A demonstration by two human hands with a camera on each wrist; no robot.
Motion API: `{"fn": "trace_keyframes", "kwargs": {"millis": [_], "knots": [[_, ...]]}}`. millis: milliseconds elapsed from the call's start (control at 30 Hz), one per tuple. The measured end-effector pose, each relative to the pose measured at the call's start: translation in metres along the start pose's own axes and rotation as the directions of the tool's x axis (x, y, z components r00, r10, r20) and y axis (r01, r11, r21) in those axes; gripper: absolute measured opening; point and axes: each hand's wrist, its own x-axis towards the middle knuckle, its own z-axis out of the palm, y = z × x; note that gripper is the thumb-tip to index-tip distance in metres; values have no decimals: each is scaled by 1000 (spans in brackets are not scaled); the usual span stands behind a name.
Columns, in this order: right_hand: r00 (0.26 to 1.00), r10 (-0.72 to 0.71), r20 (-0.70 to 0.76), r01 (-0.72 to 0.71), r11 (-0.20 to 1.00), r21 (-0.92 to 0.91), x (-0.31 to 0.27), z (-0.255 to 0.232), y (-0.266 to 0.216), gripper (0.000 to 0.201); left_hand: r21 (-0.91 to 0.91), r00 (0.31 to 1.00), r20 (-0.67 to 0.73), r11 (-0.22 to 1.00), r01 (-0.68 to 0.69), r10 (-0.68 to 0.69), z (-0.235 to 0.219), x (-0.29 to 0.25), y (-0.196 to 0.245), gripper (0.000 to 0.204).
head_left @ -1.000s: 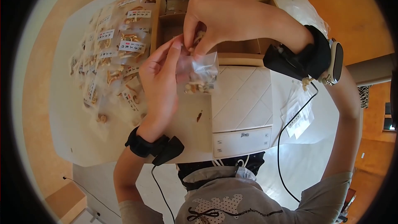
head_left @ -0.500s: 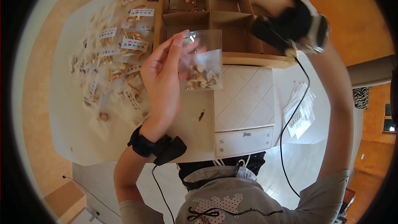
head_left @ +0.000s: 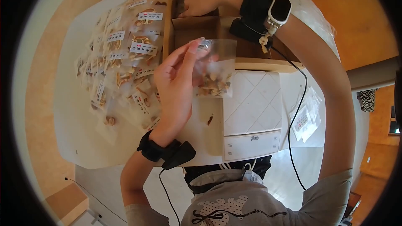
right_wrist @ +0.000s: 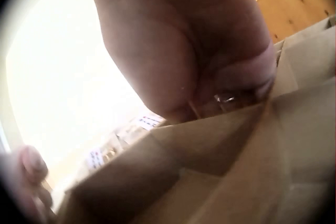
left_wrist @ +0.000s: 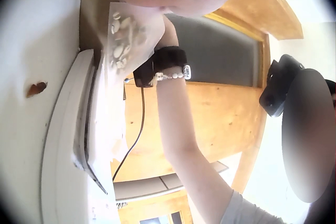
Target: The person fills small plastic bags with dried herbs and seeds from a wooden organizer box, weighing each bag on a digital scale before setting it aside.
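Observation:
By its top edge, my left hand point(head_left: 176, 79) pinches a clear plastic bag point(head_left: 226, 60), held upright in front of the box. Small pale and brown dried pieces, like sliced mushroom, lie in the bag's lower part; they also show in the left wrist view through the bag point(left_wrist: 126, 40). My right hand point(head_left: 203, 2) reaches down into a back left compartment of a divided cardboard box point(head_left: 264, 64). In the right wrist view a divider point(right_wrist: 210, 129) hides the fingertips of the right hand point(right_wrist: 194, 45), so I cannot tell what they hold.
Many filled, labelled bags point(head_left: 143, 49) are heaped on the left of the white table point(head_left: 83, 142). A white scale point(head_left: 253, 104) stands before the box, with flat labelled bags point(head_left: 305, 119) to its right. A brown scrap point(head_left: 210, 119) lies near the scale. A cable point(head_left: 293, 150) hangs from the right wrist.
The right hand has left the bag's mouth and moved back into the box, lowering into a compartment. The left hand still holds the bag, now slightly farther right in view.

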Motion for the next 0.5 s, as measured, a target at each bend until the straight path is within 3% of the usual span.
{"fn": "trace_keyframes", "kwargs": {"millis": [33,133,233,333,433,500], "knots": [[998,-51,-25,52,998,26,1,-1,0,39,-8,1000,7,1000,-3,3,0,0,0,32],[935,-83,-345,37,990,-136,4,5,-2,38,-27,1000,11,1000,-10,10,0,1,-2,32],[940,-202,-275,158,972,-174,14,12,-4,37,-5,1000,4,1000,0,0,-1,1,-2,32],[937,-249,-244,270,961,60,4,13,2,37,16,1000,5,1000,-7,7,-2,2,-3,33],[966,-257,-42,259,935,241,-1,7,8,39,5,1000,21,1000,-23,23,-2,2,-5,34],[972,-235,0,234,969,84,-22,-17,-2,40,-1,1000,21,1000,1,-1,-1,2,-2,34]]}}
